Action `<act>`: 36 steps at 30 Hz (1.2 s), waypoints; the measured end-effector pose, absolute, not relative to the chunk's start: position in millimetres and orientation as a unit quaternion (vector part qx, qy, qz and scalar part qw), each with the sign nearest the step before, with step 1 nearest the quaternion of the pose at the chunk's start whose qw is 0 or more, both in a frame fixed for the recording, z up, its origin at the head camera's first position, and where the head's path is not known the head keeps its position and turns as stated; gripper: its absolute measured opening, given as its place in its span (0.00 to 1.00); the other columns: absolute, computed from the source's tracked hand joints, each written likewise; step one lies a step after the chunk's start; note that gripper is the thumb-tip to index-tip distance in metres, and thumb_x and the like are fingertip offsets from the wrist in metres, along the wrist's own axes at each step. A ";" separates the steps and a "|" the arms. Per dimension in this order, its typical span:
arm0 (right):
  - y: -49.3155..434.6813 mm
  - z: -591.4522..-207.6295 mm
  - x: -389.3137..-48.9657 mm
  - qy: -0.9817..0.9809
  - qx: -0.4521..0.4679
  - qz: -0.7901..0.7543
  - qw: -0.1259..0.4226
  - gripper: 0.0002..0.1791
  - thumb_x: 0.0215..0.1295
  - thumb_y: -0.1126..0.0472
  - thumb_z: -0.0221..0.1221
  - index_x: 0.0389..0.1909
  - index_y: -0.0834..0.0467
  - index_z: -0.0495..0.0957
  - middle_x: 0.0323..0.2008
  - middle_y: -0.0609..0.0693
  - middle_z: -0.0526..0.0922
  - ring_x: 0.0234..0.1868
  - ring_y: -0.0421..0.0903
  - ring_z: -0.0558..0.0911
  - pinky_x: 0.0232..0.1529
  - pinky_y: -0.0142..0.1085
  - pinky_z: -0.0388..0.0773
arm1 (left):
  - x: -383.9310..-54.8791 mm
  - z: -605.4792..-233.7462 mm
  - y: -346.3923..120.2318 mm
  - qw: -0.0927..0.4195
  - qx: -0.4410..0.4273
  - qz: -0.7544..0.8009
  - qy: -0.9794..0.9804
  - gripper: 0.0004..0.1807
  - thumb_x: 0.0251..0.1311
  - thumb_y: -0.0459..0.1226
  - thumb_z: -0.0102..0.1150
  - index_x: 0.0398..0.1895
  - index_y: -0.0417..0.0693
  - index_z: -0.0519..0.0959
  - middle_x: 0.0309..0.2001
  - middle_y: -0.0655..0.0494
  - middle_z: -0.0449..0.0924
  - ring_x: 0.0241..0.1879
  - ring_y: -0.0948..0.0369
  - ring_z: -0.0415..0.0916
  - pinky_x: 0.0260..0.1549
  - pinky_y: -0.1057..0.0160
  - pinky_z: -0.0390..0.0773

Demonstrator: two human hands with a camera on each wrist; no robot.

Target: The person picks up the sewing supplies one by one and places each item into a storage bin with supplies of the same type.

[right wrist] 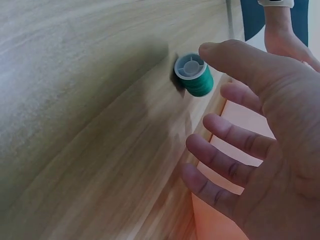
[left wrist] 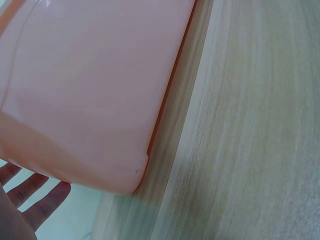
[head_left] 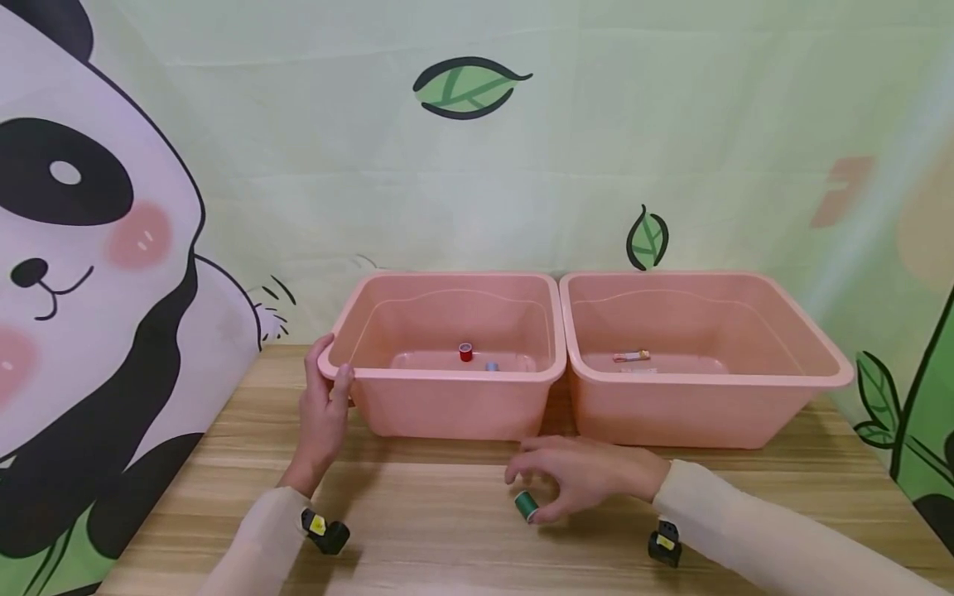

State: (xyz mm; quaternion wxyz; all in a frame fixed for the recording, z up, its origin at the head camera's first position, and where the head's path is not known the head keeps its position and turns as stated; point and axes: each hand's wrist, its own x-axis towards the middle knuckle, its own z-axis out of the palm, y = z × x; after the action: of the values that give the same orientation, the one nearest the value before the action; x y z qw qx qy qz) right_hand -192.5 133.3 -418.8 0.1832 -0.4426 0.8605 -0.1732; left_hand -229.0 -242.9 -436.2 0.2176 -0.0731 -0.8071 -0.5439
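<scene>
A green thread spool [head_left: 526,507] lies on its side on the wooden table, in front of two pink plastic bins. My right hand [head_left: 570,478] is over it, thumb tip close against one end and fingers spread and loosely bent. In the right wrist view the spool [right wrist: 199,80] shows its white end by the thumb; whether they touch, I cannot tell. My left hand [head_left: 325,418] holds the front left corner of the left pink bin [head_left: 455,406], thumb at the front rim and fingers along the outer side. Inside that bin are a red spool [head_left: 465,353] and a light blue spool [head_left: 492,366].
Close beside the left bin stands the right pink bin [head_left: 671,414]. It holds a small packet-like item [head_left: 632,356] with red and yellow marks and a pale, indistinct item [head_left: 638,370]. A printed cloth backdrop [head_left: 335,165] hangs behind the table [head_left: 417,538].
</scene>
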 end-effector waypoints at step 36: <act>129.8 -432.5 -198.4 0.850 -0.460 -0.191 0.172 0.11 0.60 0.50 0.73 0.40 0.41 0.81 0.39 0.44 0.76 0.39 0.41 0.74 0.35 0.29 0.70 | -228.3 -436.5 -242.5 0.222 -0.067 -0.537 -0.811 0.31 0.80 0.52 0.44 0.80 0.69 0.49 0.76 0.56 0.62 0.65 0.46 0.70 0.43 0.73 0.80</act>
State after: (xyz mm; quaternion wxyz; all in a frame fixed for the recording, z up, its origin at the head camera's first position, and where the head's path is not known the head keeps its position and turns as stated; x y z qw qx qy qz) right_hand -198.4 129.8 -432.5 0.1716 -0.4598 0.8500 -0.1912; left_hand -228.3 -242.5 -436.5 0.2222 -0.0672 -0.8110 -0.5370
